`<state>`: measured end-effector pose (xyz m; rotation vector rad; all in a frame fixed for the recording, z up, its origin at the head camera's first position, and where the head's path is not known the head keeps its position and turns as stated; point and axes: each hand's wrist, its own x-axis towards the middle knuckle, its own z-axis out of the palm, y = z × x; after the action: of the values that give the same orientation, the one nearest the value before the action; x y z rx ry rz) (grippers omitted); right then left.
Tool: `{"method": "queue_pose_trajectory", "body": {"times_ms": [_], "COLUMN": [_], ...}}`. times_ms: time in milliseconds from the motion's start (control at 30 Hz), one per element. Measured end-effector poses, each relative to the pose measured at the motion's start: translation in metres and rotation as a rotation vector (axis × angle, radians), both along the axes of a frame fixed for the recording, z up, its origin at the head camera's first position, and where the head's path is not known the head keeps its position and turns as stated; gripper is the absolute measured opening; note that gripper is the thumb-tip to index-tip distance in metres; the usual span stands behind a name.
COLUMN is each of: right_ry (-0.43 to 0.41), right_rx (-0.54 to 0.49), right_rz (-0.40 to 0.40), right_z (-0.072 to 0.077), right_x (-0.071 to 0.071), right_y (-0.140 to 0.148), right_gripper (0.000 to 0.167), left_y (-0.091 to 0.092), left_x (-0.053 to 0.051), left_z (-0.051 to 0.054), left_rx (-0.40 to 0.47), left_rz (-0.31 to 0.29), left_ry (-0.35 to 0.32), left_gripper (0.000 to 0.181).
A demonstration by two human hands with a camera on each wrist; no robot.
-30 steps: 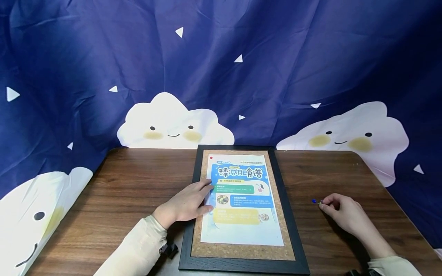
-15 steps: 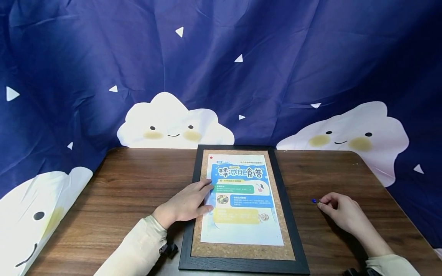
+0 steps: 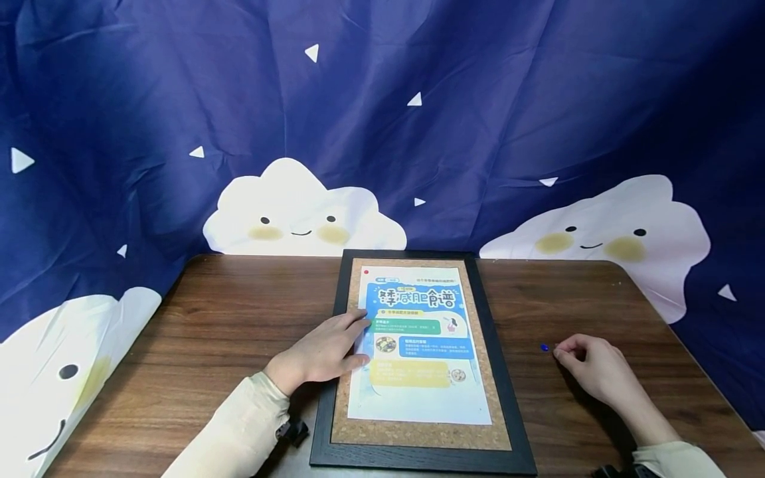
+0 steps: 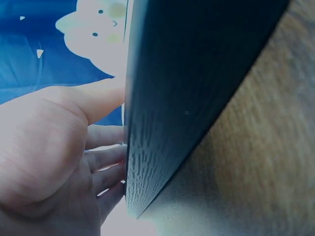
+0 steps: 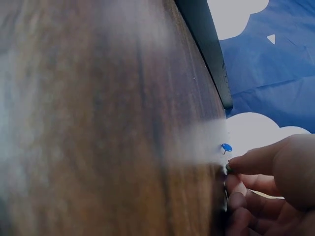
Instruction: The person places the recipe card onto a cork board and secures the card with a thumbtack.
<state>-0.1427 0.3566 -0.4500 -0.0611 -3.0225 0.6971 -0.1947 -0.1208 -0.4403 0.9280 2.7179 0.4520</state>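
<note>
Resting across the left side of the framed corkboard (image 3: 418, 436), the left hand (image 3: 319, 348) is laid out with fingers extended, tips on the printed paper (image 3: 421, 345); nothing is gripped there. Thumb and finger of the right hand (image 3: 592, 368) are pinched together on a small dark thing (image 5: 229, 167), too small to be identified. Just beside those fingertips, apart from them, a blue pin (image 3: 544, 347) is seen on the tabletop (image 3: 257, 299), right of the board; in the right wrist view its head is tilted and a thin shank is shown. A red pin (image 3: 366, 271) is seen at the paper's upper left corner.

Handling, as judged: the blue pin should be very light, stiff and easily rolled, with a sharp point, so it is best taken by the rim of the head. The paper is likely thin and easily creased or shifted; a flat hand near the edge suits it. The board looks stiff, much heavier than the pins, and is best held by its black frame (image 3: 423, 458).
</note>
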Motion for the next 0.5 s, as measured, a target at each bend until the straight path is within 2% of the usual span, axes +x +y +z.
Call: {"method": "queue_pose_trajectory", "body": {"times_ms": [267, 500], "right_ry": [-0.066, -0.029], "right_rx": [-0.111, -0.192], "right_rz": [-0.025, -0.012], "right_z": [0.009, 0.014], "right_x": [0.005, 0.006], "right_y": [-0.002, -0.007], "right_gripper": [0.013, 0.009], "left_y": [-0.001, -0.001], "left_x": [0.000, 0.000], "left_z": [0.000, -0.001], "left_rx": [-0.003, -0.002], "left_rz": [-0.006, -0.003], "left_ry": [0.000, -0.002], "left_gripper": [0.070, 0.070]}}
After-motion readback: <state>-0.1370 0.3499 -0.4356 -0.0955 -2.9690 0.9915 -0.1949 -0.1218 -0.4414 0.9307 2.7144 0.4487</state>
